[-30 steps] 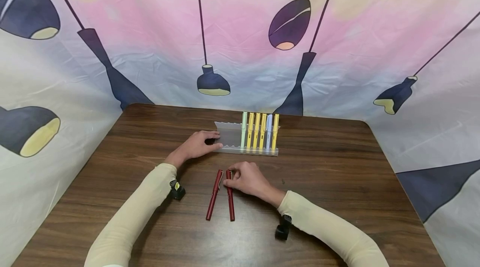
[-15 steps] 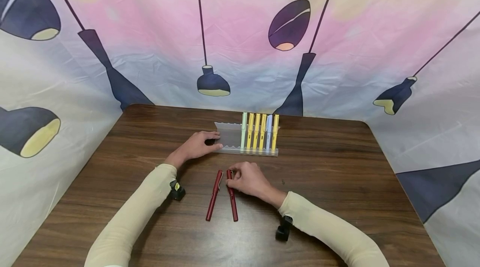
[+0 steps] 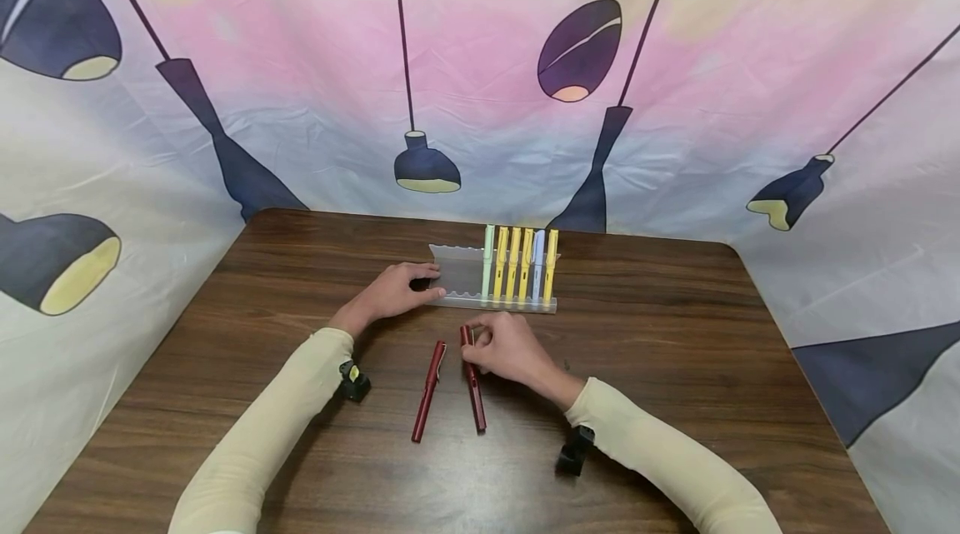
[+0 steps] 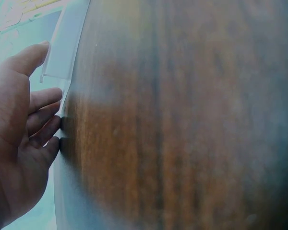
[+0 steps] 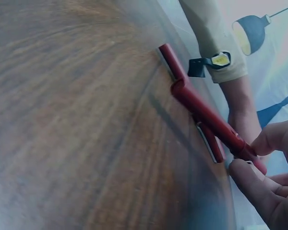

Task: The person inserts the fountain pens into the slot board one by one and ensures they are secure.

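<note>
My right hand (image 3: 512, 348) pinches a dark red pen (image 3: 475, 396) near its clip end, between thumb and fingers. In the right wrist view this pen (image 5: 206, 115) slants over the wood and casts a shadow. A second red pen (image 3: 427, 392) lies on the table to its left. My left hand (image 3: 397, 288) rests at the left end of a clear notched pen rack (image 3: 459, 274), thumb at the front lip and fingers at the side. The left wrist view shows that hand (image 4: 19, 124) with its fingers extended against the rack's edge (image 4: 62, 52).
In the rack's right part stand a green pen (image 3: 487, 263), several yellow pens (image 3: 513, 263) and a light blue pen (image 3: 537, 266). Notches on the rack's left part hold no pens. A printed cloth (image 3: 480, 84) hangs behind the wooden table (image 3: 660, 334).
My right hand has drawn its red pen to the right and slightly toward the rack, away from the other red pen. My left hand and the rack have stayed put.
</note>
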Demonstrator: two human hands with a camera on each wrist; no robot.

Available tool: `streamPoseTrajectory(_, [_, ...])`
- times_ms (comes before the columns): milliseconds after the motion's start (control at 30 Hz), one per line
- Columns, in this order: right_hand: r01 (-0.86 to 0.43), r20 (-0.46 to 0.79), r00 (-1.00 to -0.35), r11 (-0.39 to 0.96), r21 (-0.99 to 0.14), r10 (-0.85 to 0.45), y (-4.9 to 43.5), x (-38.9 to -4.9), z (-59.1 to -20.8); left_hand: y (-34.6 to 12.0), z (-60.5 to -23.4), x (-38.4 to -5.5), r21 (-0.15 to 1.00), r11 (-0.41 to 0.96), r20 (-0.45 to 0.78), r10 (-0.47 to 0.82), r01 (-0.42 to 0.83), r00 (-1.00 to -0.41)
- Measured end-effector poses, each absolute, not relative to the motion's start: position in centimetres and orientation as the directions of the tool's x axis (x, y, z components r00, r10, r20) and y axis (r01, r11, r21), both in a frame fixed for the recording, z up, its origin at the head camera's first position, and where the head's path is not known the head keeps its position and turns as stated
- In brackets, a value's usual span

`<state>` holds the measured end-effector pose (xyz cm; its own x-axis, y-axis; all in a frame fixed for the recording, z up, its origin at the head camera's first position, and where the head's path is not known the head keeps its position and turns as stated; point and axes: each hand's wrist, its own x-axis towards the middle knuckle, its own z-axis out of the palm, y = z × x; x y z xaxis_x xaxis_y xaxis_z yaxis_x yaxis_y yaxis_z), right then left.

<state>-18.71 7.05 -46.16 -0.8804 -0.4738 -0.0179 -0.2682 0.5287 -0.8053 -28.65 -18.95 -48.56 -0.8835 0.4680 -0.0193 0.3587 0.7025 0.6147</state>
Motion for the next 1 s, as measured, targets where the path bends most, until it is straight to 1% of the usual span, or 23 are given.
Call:
streamPoseTrajectory(133, [-0.27,-0.001,-0.883,0.51,-0.817,-0.47,7.4,-19.0,-45.5,-19.0,-48.5,-28.6,0.609,0.703,-0.014,0.472,0.367,-0.882])
streamPoseTrajectory(267, [-0.234,-0.01,-0.896,0.492,-0.839,-0.444,7.6,-19.3,-44.9,-18.9,-48.4,-28.5,0.604,0.705,-0.011,0.473,0.371,-0.881])
streamPoseTrajectory(367, [-0.215,-0.02,-0.904,0.494,-0.843,-0.427,7.7,-19.6,-44.6,-18.8,-48.4,-28.5,0.606,0.704,-0.011,0.472,0.37,-0.882])
streamPoseTrajectory(467, [-0.23,-0.006,-0.909,0.515,-0.826,-0.417,7.8,-20.0,-44.2,-18.8,-48.3,-28.5,0.609,0.703,-0.01,0.47,0.368,-0.882])
streamPoseTrajectory(600, [-0.262,0.032,-0.915,0.53,-0.806,-0.403,7.9,-20.5,-43.7,-18.8,-48.3,-28.5,0.605,0.706,-0.012,0.47,0.368,-0.882])
streamPoseTrajectory(1000, [-0.352,0.183,-0.919,0.521,-0.778,-0.348,8.2,-21.9,-42.3,-18.8,-48.4,-28.6,0.607,0.703,-0.012,0.473,0.369,-0.881])
